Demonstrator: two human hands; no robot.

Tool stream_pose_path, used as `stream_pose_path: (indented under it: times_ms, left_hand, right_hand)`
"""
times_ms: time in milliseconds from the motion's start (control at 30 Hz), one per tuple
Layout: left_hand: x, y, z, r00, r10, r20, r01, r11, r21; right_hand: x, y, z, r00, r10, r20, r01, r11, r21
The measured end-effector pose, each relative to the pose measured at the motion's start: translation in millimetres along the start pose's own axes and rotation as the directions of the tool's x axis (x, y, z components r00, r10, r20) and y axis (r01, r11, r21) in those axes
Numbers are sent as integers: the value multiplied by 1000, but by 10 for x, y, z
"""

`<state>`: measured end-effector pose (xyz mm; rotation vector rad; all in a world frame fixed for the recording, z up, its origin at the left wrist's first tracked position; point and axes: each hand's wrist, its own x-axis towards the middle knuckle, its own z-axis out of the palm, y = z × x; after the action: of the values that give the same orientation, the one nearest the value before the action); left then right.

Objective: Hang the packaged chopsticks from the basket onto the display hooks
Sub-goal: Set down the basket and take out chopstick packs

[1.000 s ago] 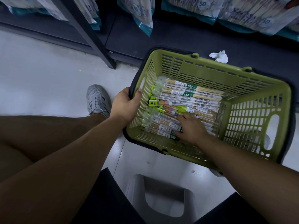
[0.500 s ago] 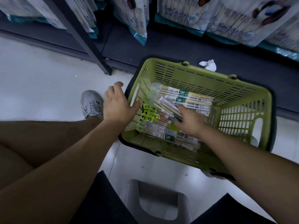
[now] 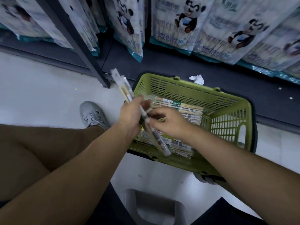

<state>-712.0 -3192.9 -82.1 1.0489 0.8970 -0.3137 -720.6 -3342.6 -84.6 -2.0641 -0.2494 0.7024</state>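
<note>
Over the left side of the green basket (image 3: 186,86), the left hand (image 3: 131,115) grips a clear pack of chopsticks (image 3: 124,88) that slants up past the basket's left rim. The right hand (image 3: 170,123) pinches the same pack lower down. More chopstick packs (image 3: 186,109) lie flat inside the basket.

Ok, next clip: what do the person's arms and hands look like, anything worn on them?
The left forearm and right forearm are bare: no sleeves, watch or bracelet. The left hand and right hand wear no gloves; no ring shows, though blur softens the fingers.
</note>
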Motion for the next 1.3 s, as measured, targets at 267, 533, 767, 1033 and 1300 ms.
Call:
stream_pose_path:
  times_ms: [267, 533, 767, 1033, 1300]
  left_hand:
    - [205, 167, -229, 998, 24, -61, -18, 996, 91]
    - [201, 47, -226, 994, 111, -19, -101, 953, 286]
    - [191, 22, -228, 991, 131, -9, -122, 943, 310]
    - [200, 5, -223, 990, 138, -8, -129, 944, 303]
    - [205, -50, -206, 990, 140, 23, -141, 951, 274]
  right_hand:
    - [441, 1006, -337, 950, 298, -94, -303, 801, -517]
    - [714, 1258, -202, 961, 267, -65, -226, 631, -742]
    - [686, 1351, -122, 976, 212, -59, -185, 647, -739]
    - [692, 1338, -159, 971, 238, -24, -168, 608, -776]
    - [589, 1280, -234, 974, 220, -50, -196, 713, -674]
